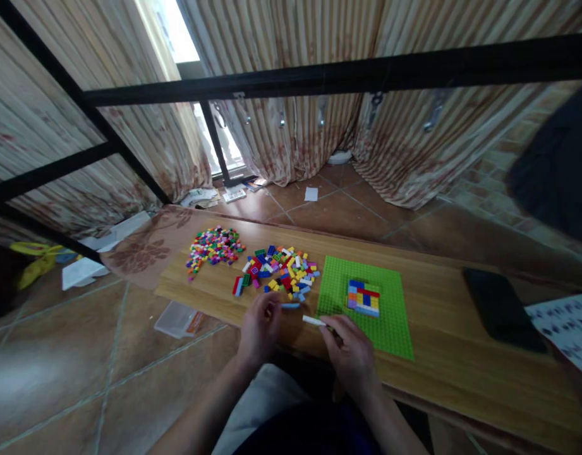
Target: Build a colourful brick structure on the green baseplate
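My left hand (263, 325) is closed on a light blue toy brick (291, 306), which sticks out to the right of its fingers. Between the thumb and fingers of my right hand (350, 347) is a long white toy brick (313, 321), its free end pointing left. The two bricks are close together but apart, above the front edge of the table. Just beyond my right hand lies a green baseplate (390, 328), bearing a low block of multicoloured bricks (364, 298). A pile of loose mixed bricks (285, 268) lies beyond my left hand.
A heap of smaller colourful pieces (217, 246) sits at the left on the wooden table (437, 316). To the right are a dark flat object (502, 308) and a printed sheet (565, 325). A clear plastic box (175, 319) is on the floor. A black metal frame (281, 88) stands behind.
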A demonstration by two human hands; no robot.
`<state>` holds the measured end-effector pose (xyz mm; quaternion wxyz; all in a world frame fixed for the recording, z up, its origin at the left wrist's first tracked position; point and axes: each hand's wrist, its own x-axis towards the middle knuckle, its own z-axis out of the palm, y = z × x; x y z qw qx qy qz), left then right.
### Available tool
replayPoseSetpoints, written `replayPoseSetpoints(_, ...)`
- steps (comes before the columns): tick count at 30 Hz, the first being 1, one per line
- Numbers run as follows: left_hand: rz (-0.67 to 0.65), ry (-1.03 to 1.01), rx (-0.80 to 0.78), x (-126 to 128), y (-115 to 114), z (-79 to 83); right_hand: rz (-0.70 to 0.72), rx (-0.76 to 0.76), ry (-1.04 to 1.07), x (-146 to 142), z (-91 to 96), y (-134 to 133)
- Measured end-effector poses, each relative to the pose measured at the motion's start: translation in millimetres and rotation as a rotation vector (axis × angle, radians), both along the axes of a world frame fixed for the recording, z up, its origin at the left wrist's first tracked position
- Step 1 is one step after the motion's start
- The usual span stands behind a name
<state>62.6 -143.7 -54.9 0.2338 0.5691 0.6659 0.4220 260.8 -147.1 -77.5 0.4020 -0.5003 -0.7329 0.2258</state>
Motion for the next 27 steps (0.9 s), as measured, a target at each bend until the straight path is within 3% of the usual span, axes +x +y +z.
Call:
replayPoseSetpoints(5, 0.358, 0.198, -0.066, -67.8, 8.9, -5.1, 0.089, 0.048, -0.092, -28.4, -8.8, 6.4)
replayPoseSetpoints(9, 0.37, 0.345, -0.178, -94.0, 15.4, -8.4, 0.114, 0.109, -0.188, -42.9, -14.4, 15.9)
replayPoseSetpoints(14, 0.307, 0.457, -0.232, -89.3, 19.1, -4.8, 0.026, 0.209, -0.28, -52.7, -19.6, 30.0)
replayPoseSetpoints(20, 0.321, 0.458, -0.283, -76.2, 27.7, -0.6, -0.052, 0.197, -0.323, -58.0, -15.7, 35.2)
replayPoseSetpoints(27, 0.362, 0.498, -0.285, -65.3, 35.7, -5.2, 0.078, 0.194, -0.284, -66.8, -7.7, 12.2)
